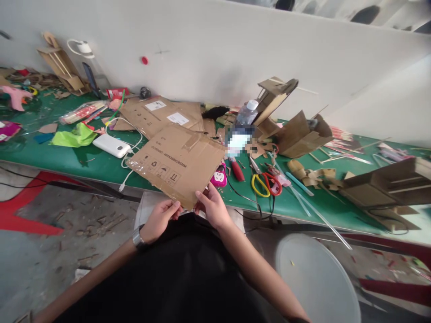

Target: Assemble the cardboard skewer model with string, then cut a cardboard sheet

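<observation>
Fingers (175, 205) of left hand (156, 222) and right hand (215, 208) — closed, pinching the near edge of one printed cardboard sheet (178, 163), held over the near side of green table (79, 158). Left: white power bank (112, 146). Right: scissors (266, 179). Far — labelled cardboard (164, 113), clear bottle (247, 115).

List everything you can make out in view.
cardboard sheet: one, brown, centre
cardboard structures: at least four, brown, left and right
power bank: one, white, left of sheet
scissors: one pair, red and yellow, right of sheet
tool: one, red, beside scissors
bottle: one, clear, near wall
crumpled piece: one, lime, left of power bank
stool: one, grey, lower right
table: one, green, ahead
scraps: uncounted, mixed, table and floor
watch: one, silver, left wrist
left hand, right hand: one each, holding sheet's near end
</observation>
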A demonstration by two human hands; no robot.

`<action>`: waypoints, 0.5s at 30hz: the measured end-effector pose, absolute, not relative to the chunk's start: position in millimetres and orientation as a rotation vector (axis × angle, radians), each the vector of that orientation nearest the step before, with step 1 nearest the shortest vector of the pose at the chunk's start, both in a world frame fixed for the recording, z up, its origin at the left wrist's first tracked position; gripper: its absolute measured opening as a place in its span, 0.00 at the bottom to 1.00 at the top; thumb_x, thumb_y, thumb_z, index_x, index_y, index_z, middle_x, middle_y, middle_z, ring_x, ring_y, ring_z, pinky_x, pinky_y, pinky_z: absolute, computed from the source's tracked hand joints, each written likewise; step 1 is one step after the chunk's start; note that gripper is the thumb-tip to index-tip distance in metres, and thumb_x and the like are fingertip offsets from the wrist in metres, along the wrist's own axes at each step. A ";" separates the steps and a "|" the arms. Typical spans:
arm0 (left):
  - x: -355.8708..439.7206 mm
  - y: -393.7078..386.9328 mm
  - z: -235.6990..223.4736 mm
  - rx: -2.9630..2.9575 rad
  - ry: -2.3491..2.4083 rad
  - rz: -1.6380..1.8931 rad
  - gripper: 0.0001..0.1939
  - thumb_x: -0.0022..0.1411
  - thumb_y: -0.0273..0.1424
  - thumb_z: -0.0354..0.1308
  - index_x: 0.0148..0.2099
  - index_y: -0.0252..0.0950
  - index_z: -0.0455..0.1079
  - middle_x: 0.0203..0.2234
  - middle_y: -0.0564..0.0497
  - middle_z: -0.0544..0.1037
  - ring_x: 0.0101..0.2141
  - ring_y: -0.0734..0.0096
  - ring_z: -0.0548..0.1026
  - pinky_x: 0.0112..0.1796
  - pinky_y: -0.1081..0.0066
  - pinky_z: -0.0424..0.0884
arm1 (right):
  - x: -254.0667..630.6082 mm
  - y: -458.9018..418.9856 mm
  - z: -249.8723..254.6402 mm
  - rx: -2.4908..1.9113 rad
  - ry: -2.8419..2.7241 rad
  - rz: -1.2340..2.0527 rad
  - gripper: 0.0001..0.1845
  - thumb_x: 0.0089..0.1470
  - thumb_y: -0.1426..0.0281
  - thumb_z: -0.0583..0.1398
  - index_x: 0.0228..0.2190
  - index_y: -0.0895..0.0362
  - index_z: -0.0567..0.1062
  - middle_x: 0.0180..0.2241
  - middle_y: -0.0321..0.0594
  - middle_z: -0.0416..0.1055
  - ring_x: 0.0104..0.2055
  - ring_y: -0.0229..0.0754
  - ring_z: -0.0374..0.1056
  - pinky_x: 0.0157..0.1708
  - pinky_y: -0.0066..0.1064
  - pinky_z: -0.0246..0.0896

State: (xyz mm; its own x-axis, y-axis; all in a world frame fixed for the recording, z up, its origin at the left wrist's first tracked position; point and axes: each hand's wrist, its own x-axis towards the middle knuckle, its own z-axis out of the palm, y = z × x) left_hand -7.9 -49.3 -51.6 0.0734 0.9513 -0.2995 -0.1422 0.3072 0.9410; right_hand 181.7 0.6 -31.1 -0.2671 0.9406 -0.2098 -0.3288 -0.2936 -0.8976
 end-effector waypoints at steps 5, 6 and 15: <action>-25.5 -44.1 -52.4 0.753 1.151 1.208 0.17 0.63 0.50 0.66 0.34 0.41 0.77 0.25 0.53 0.75 0.26 0.69 0.71 0.29 0.68 0.69 | 201.4 -4.5 -23.3 -0.997 -0.877 1.733 0.25 0.54 0.63 0.69 0.52 0.49 0.72 0.34 0.32 0.74 0.22 0.35 0.64 0.15 0.27 0.59; -29.7 -41.8 -51.3 0.716 1.146 1.246 0.17 0.62 0.49 0.66 0.34 0.41 0.75 0.26 0.53 0.75 0.26 0.69 0.71 0.29 0.68 0.69 | 206.2 -6.2 -21.6 -1.000 -0.879 1.729 0.25 0.54 0.63 0.69 0.53 0.48 0.72 0.34 0.32 0.74 0.21 0.35 0.63 0.15 0.26 0.58; -87.6 -15.6 -39.4 0.589 1.259 1.718 0.16 0.59 0.43 0.71 0.43 0.41 0.74 0.37 0.52 0.79 0.29 0.73 0.73 0.28 0.72 0.72 | 253.7 -15.7 -4.2 -1.032 -0.956 1.662 0.24 0.53 0.60 0.70 0.49 0.50 0.74 0.30 0.31 0.66 0.20 0.32 0.54 0.14 0.24 0.48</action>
